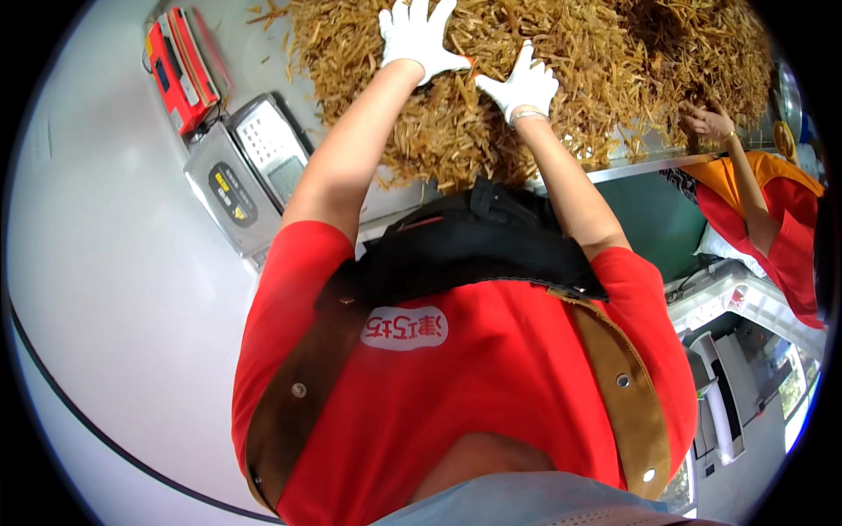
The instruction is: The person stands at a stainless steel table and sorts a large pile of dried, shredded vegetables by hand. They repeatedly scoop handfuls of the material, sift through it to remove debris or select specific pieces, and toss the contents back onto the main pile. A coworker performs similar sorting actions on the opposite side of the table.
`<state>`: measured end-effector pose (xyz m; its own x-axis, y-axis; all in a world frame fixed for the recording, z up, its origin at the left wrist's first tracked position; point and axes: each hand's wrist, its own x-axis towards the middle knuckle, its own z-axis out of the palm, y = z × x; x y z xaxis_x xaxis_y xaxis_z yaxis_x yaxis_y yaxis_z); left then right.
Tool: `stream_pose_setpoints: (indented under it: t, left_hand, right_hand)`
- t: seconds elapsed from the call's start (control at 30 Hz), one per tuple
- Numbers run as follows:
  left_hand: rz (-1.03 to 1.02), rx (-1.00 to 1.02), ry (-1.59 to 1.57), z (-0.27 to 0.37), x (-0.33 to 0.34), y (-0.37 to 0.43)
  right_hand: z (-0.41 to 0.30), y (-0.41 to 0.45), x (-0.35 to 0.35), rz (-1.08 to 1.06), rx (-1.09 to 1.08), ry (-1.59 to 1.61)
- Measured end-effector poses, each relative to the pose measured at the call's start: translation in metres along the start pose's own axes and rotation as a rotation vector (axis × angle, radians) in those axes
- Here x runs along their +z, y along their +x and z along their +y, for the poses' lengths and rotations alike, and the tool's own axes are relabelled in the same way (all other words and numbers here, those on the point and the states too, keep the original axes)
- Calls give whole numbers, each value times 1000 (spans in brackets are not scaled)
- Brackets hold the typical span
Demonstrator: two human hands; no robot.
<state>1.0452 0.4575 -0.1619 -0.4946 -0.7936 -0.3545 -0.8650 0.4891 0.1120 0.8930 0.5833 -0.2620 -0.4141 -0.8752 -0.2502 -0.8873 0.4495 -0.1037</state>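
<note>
A broad heap of golden-brown food strips (460,138) lies on a metal worktop in front of me. Both of my hands wear white gloves with orange at a thumb tip. My left hand (418,38) rests palm down on the heap, fingers spread wide. To its right, my right hand (523,85) also lies on the strips, its index finger stretched forward and its thumb out to the side. The two thumbs point at each other, a small gap apart. I see nothing held in either hand; the undersides of the palms are hidden.
On the left stand a metal weighing scale (230,191) with a keypad and a red device (181,72). The worktop's front edge (631,163) runs below my right forearm. A co-worker's bare hand (709,123) touches the heap at the right.
</note>
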Motion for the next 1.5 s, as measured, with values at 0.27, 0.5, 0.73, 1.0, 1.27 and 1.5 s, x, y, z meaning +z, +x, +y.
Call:
stream_pose_setpoints:
  t: [0.27,0.5,0.73,1.0,1.27,1.5]
  left_hand:
    - [89,-125,-384,-13,-21,42]
    - [5,-151,-229,-50,33,-24]
    - [-334,-83,172,-61,30,-86]
    - [70,-433,-1174,-55,86,-45]
    - [640,-20,-1702,-64,27,-67]
    - [882,-127,-469,-45,-2,-15]
  right_hand:
    - [10,40,-10,-87,152,829]
    - [58,8,-29,-551,63,809]
    - [25,31,-6,-440,84,542]
    - [-17,13,-33,-221,39,770]
    - [-61,12,-151,487,-758,750]
    - [-62,60,-154,177,-455,567]
